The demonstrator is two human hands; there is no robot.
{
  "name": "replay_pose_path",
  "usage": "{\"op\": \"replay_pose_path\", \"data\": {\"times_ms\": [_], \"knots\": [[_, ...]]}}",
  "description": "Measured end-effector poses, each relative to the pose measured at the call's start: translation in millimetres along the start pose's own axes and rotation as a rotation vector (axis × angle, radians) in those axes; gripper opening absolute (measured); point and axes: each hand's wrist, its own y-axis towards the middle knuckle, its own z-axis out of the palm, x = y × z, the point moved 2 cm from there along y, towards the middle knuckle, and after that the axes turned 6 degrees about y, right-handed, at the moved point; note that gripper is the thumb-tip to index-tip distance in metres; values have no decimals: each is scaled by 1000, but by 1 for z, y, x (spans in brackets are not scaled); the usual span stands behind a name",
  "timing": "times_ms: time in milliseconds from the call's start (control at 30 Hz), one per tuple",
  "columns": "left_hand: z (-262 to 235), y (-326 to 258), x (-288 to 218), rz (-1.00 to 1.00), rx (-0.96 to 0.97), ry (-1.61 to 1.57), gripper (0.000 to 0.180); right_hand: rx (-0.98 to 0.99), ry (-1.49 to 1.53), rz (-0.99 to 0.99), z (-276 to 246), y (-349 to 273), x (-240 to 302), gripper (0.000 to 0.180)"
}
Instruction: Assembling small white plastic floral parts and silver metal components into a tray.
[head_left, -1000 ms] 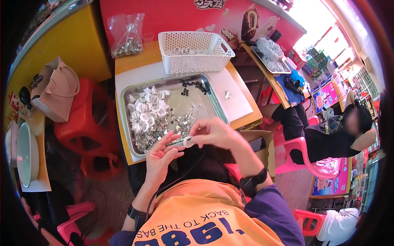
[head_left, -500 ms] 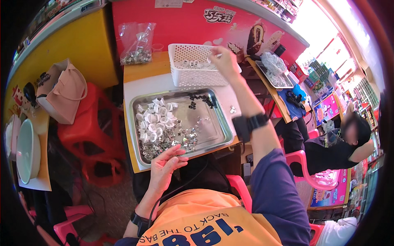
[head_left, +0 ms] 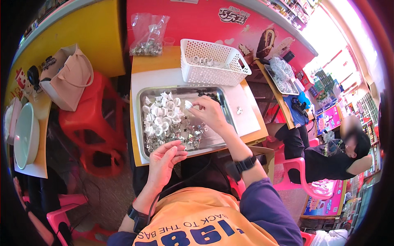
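Note:
White plastic ring-like pieces (head_left: 164,114) lie heaped in the left half of a metal tray (head_left: 228,107). Small shiny metal-like bits (head_left: 193,136) are spread in front of them, and black small parts (head_left: 211,96) sit at the tray's back right. Over the tray, my right hand (head_left: 210,114) pinches one white ring-like piece (head_left: 188,104) between thumb and fingertips. My left hand (head_left: 165,161) hovers at the tray's front edge, palm turned up, its fingers half bent and apart, with nothing visible in them.
Behind the tray stands a white perforated basket (head_left: 213,76) with a few white pieces inside. A clear bag of small parts (head_left: 148,41) rests at the back left. Red stools (head_left: 92,123) are on the left; a seated person (head_left: 328,153) is at the right.
My right hand has come back from the white basket to above the tray and now holds a white ring-like piece. My left hand has stayed near the tray's front edge.

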Motion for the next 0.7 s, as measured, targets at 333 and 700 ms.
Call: {"op": "replay_pose_path", "data": {"times_ms": [333,700], "knots": [[4,-1,7,-131,-15,14,29,40,-223,-517,5,-109,85,25],[7,-2,5,-169,23,84,26,179,256,-172,-20,-102,58,16]]}}
